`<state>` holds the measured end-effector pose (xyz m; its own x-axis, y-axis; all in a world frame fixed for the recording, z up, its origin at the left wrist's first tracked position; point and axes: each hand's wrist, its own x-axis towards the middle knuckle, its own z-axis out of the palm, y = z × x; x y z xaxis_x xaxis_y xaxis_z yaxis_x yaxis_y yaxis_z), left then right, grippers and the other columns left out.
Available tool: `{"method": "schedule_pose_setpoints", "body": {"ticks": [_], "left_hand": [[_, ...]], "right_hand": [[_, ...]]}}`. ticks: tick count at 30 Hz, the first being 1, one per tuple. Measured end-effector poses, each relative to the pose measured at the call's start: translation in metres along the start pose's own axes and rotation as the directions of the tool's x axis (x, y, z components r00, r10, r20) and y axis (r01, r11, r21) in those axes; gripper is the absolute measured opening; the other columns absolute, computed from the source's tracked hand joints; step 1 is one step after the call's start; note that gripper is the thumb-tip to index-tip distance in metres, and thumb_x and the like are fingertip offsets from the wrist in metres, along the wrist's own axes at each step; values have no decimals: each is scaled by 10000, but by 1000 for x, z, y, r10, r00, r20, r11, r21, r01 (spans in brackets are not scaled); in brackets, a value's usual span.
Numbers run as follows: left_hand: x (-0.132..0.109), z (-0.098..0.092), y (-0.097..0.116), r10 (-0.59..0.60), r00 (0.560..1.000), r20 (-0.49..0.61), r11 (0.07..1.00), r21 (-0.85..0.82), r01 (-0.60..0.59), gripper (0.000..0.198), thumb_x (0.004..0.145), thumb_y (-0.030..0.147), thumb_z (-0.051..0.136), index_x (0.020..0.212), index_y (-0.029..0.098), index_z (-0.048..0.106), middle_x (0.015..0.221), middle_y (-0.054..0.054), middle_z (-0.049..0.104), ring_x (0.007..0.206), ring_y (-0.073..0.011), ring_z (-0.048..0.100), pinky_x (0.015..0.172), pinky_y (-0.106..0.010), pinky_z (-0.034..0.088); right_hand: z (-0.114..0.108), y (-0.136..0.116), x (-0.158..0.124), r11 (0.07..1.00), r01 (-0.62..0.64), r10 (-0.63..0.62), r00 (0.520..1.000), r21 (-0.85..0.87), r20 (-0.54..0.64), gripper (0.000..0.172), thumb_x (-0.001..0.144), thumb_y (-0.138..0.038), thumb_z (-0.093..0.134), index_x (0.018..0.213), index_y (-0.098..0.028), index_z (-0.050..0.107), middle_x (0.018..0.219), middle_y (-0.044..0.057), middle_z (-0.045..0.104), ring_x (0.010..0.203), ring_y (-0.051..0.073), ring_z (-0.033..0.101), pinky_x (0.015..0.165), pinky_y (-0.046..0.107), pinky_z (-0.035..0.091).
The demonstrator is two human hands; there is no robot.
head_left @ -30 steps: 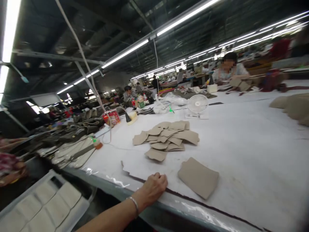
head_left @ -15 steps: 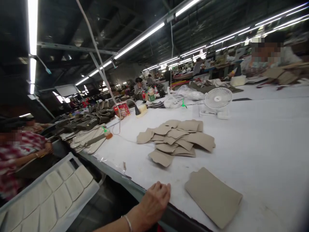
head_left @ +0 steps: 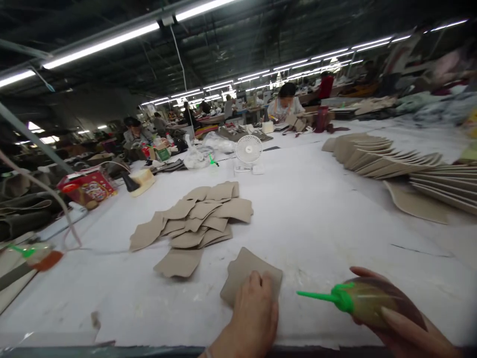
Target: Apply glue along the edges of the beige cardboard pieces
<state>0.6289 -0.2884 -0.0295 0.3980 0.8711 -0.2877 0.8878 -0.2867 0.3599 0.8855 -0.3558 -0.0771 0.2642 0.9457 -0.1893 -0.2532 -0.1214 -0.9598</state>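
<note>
Since the earlier frame, the left hand (head_left: 257, 311) has moved from the tabletop's near edge onto a single flat beige sheet piece with a notched edge (head_left: 246, 266), and the right hand (head_left: 410, 330) has entered view. The piece lies under and just ahead of the left hand, whose fingers are bent over it; whether they pinch or merely press cannot be told. The right hand is closed around a translucent squeeze bottle with brownish contents and a green nozzle (head_left: 376, 301). The bottle's long axis runs crosswise, nozzle leftward toward the piece, tip apart from it; the left hand is the nearer to the piece. Ahead-left of the left hand, a loose pile of similar beige pieces (head_left: 201, 211) lies on the white-covered tabletop (head_left: 298, 214). Beyond stands a small white fan (head_left: 249, 149); ahead of the right hand, overlapping beige pieces in fanned rows (head_left: 380, 154).
</note>
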Motion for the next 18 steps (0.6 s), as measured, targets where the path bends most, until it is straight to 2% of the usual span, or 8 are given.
{"method": "schedule_pose_setpoints", "body": {"ticks": [2,4,8,14,18], "left_hand": [[7,1,5,-14,1000,20,999,47,13,561,801,175,452,1359,119,436,1209,-174,529,1089,-317,545,930,-454,468],[10,0,5,-23,999,30,997,73,21,579,778,163,462,1354,112,435,1183,-176,532,1067,-321,556,919,-457,471],[12,-4,4,-36,998,53,997,77,32,550,794,187,474,1341,145,440,1191,-163,515,1071,-317,551,935,-455,459],[16,-1,15,-98,993,59,988,129,90,585,762,143,480,1342,96,428,1187,-188,494,1074,-330,538,905,-459,475],[22,1,29,-112,993,49,975,200,100,510,750,107,489,1256,49,486,1172,-207,504,1085,-344,526,883,-455,488]], "right_hand": [[0,-3,1,999,-38,38,999,24,36,636,626,-481,796,1201,-369,547,967,52,737,934,358,687,775,447,595],[0,-5,1,999,-41,41,999,6,-6,682,606,-462,818,1209,-354,518,1004,72,727,939,363,683,766,449,597],[6,-8,2,999,-48,48,994,6,-101,630,564,-454,833,1109,-309,549,1004,82,720,910,362,688,697,415,613],[13,-16,12,1000,-12,13,993,4,-117,665,585,-492,831,1139,-297,517,995,65,706,892,301,685,739,351,604],[22,-27,13,997,-56,61,992,44,-113,733,552,-560,824,1154,-284,509,978,77,708,864,281,682,697,303,597]]}}
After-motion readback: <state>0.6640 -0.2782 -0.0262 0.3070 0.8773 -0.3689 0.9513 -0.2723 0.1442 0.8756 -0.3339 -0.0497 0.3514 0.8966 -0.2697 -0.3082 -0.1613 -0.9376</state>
